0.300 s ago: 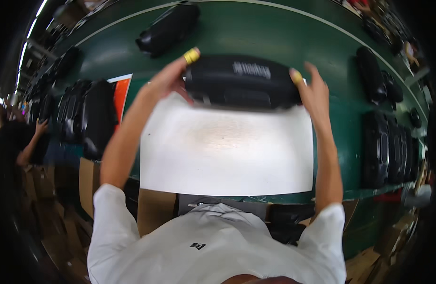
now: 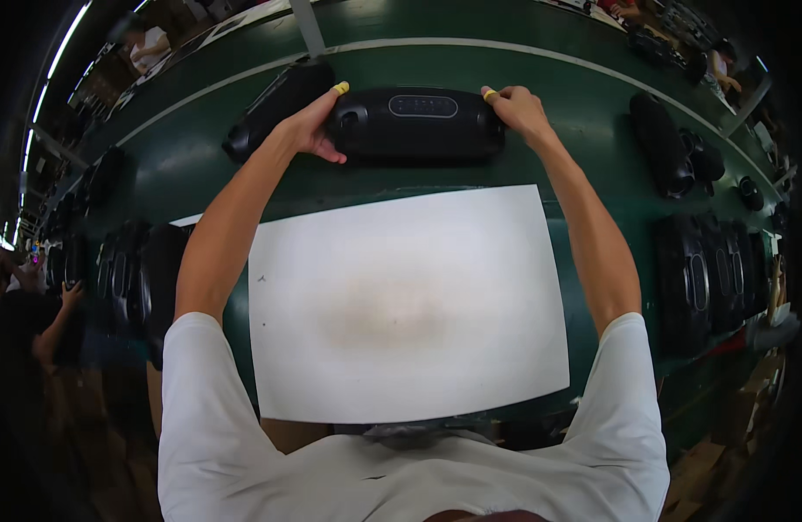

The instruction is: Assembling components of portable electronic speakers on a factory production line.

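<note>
A black portable speaker (image 2: 418, 130) lies sideways on the green bench beyond the white sheet (image 2: 401, 383), its oval button panel turned up. At its left end my left hand (image 2: 314, 129) grips it, thumb on top and fingers curled below. My right hand (image 2: 521, 111) holds the opposite end, with its thumb at the upper corner and its other fingers partly hidden. Yellow tape wraps both thumbs. Close by my left hand, a second black speaker (image 2: 283, 100) lies at a slant.
Rows of black speakers (image 2: 122, 270) stand on the left, partly behind my arm. More speakers (image 2: 705, 270) stand in a row at the right. Across the green bench (image 2: 540, 70) runs a pale line. A co-worker's arm (image 2: 61, 317) shows at far left.
Both hands have carried the speaker away from me, off the white sheet onto the green bench. It has rolled, so the button panel shows instead of the lettered side.
</note>
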A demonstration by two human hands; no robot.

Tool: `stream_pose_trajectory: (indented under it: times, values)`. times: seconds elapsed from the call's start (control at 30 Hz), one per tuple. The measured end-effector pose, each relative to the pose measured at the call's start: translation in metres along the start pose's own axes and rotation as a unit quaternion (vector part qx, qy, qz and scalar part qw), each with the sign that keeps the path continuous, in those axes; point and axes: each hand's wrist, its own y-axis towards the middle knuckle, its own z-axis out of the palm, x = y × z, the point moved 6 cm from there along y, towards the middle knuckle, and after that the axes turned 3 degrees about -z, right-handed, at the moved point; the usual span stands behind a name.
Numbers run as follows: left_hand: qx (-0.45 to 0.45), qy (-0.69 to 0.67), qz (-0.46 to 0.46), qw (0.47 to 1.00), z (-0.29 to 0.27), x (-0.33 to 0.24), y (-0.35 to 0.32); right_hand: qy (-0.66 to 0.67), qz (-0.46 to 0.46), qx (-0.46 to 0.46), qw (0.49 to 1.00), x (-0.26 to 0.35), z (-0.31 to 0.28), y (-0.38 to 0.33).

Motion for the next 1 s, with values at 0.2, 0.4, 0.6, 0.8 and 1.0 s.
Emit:
stream_pose_trajectory:
  times: [0.2, 0.4, 0.6, 0.8, 1.0]
  values:
    - [-0.094, 0.146, 0.104, 0.979, -0.008, -0.038, 0.016, 0.056, -0.02, 0.021, 0.998, 0.005, 0.006, 0.016]
    - [-0.13, 0.084, 0.177, 0.972, 0.01, -0.025, 0.005, 0.047, -0.017, 0.078, 0.996, 0.006, 0.011, 0.01]
    - [-0.104, 0.003, 0.281, 0.954, 0.025, -0.022, 0.013, 0.07, -0.051, 0.045, 0.995, 0.001, 0.003, -0.003]
    - [-0.152, 0.119, 0.313, 0.93, 0.024, -0.029, 0.002, -0.017, -0.066, -0.003, 0.998, 0.006, -0.006, -0.013]
    - [-0.143, 0.113, 0.293, 0.939, 0.018, -0.024, 0.014, 0.217, -0.03, 0.041, 0.975, -0.029, -0.007, -0.015]
